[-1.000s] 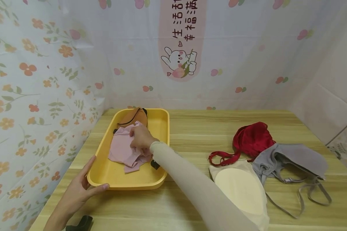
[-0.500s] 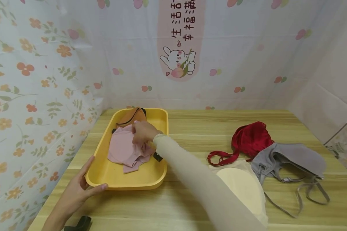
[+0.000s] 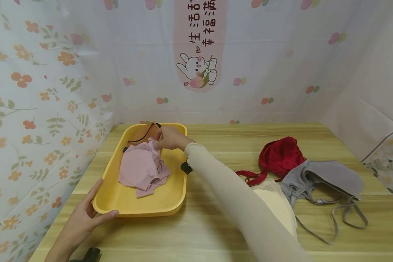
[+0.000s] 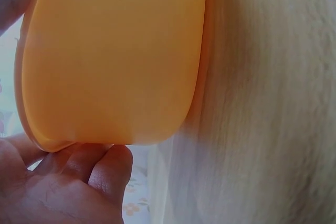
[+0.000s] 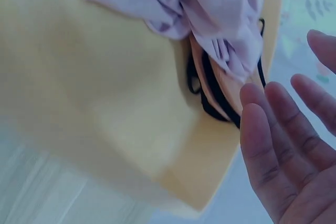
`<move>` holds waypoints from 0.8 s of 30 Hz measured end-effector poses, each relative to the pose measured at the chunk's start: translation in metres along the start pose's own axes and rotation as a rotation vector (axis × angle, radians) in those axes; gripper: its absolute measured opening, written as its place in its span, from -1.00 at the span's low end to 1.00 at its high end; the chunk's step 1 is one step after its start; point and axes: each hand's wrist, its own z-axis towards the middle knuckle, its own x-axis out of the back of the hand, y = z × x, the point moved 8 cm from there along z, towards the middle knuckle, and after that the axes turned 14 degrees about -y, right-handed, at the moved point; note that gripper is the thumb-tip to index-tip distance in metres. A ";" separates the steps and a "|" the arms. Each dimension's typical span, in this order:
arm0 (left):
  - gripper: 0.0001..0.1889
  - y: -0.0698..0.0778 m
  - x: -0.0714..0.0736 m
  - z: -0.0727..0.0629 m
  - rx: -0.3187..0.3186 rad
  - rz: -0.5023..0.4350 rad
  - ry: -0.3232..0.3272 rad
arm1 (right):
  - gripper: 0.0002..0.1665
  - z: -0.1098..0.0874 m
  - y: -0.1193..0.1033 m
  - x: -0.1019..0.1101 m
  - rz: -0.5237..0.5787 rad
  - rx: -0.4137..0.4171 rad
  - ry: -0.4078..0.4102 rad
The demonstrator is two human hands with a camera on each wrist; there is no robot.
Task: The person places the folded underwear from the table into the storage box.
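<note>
Adjusting a soft, pale-pink fabric garment (image 3: 138, 165) in a shallow yellow plastic tray (image 3: 118, 200), read as a clock face with 12 at the far end. The pink garment lies on the tray floor, from the centre toward 9 and 12 o'clock, its far edge bunched against a tan-orange fabric garment with black trim (image 3: 141, 132) near 11. Your left hand (image 3: 81, 219) grips the rim at 7 o'clock, thumb above, fingers curled beneath; your right hand (image 3: 173, 138) is near 1 o'clock, its fingers extended and somewhat spread, pinching nothing, though whether a fingertip brushes the pink cloth cannot be told. To do this step well, you would probably hold the tray steady, take the bunched edge lightly between thumb and forefinger, and ease it flat toward 5 o'clock without dragging the orange garment; thin cloth may fold again if pulled hard. Compared with half a second earlier, your right hand has shifted from the pink garment's 2 o'clock side toward the far rim, exposing more crumpled edge, while your left hold is unchanged.
</note>
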 end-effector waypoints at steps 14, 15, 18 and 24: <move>0.08 -0.005 -0.001 -0.002 0.024 -0.018 0.000 | -0.67 -0.027 0.023 0.041 0.145 0.014 0.063; 0.08 -0.005 -0.001 -0.002 0.026 -0.018 0.000 | -0.68 -0.030 0.025 0.044 0.149 0.020 0.070; 0.08 -0.005 0.000 -0.002 0.033 -0.008 0.000 | -0.70 -0.040 0.032 0.054 0.172 0.046 0.083; 0.08 -0.005 0.001 0.001 0.043 0.012 -0.004 | -0.71 -0.059 0.060 0.071 0.189 0.053 0.116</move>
